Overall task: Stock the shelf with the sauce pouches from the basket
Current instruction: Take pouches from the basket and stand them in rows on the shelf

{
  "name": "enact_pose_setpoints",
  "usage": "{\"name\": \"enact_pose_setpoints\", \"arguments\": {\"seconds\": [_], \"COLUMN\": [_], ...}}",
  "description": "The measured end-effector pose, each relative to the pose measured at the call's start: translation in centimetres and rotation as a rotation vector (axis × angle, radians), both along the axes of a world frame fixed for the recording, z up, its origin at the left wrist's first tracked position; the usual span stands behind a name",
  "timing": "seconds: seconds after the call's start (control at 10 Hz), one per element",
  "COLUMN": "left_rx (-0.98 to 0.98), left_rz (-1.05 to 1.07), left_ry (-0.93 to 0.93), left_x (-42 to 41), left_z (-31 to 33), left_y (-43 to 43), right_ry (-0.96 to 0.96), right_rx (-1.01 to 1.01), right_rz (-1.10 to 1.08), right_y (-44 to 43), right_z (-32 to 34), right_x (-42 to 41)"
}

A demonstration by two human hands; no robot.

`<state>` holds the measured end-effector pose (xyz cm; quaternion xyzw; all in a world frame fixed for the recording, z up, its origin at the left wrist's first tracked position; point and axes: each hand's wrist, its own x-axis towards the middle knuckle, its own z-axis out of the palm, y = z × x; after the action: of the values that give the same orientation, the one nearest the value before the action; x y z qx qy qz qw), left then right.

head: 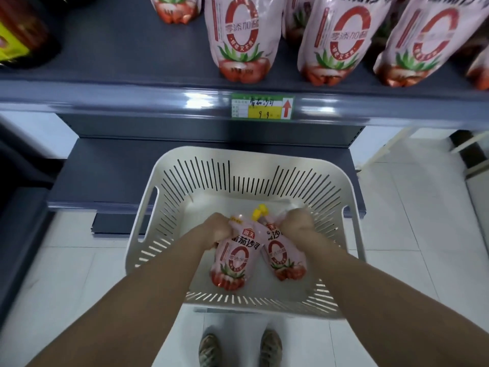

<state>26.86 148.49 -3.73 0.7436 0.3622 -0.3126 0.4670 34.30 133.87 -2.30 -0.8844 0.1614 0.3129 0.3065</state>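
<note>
A white slotted basket (264, 178) stands on the floor in front of the shelving. Inside it, my left hand (215, 227) grips the top of one pink tomato sauce pouch (235, 260), and my right hand (297, 225) grips the top of a second pouch (281, 256). Both pouches have yellow caps that meet between my hands. On the grey upper shelf (132, 56) stand several matching pouches (244, 38), in a row from the middle to the right edge.
A price tag (262, 106) sits on the shelf's front rail. Dark bottles (21, 33) stand at the shelf's far left. A lower grey shelf (111, 176) juts out behind the basket. My shoes (239, 349) show on the white tiled floor.
</note>
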Motion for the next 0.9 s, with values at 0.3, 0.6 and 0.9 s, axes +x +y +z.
{"name": "enact_pose_setpoints", "arguments": {"seconds": [0.3,0.6,0.9], "left_rx": [0.110,0.210,0.200], "left_rz": [0.165,0.493,0.787], "left_ry": [-0.324,-0.657,-1.002], "left_x": [-1.9,-5.3,-6.8], "left_z": [13.9,29.1,36.5], "left_y": [2.1,2.6,4.9], "right_ry": [-0.317,-0.562,-0.655], "right_rx": [0.281,0.572,0.864], "right_rz": [0.206,0.301,0.259], "right_y": [0.7,2.8,7.5], "right_z": [11.0,26.4,36.4], "right_x": [-1.6,-1.7,-0.1]}}
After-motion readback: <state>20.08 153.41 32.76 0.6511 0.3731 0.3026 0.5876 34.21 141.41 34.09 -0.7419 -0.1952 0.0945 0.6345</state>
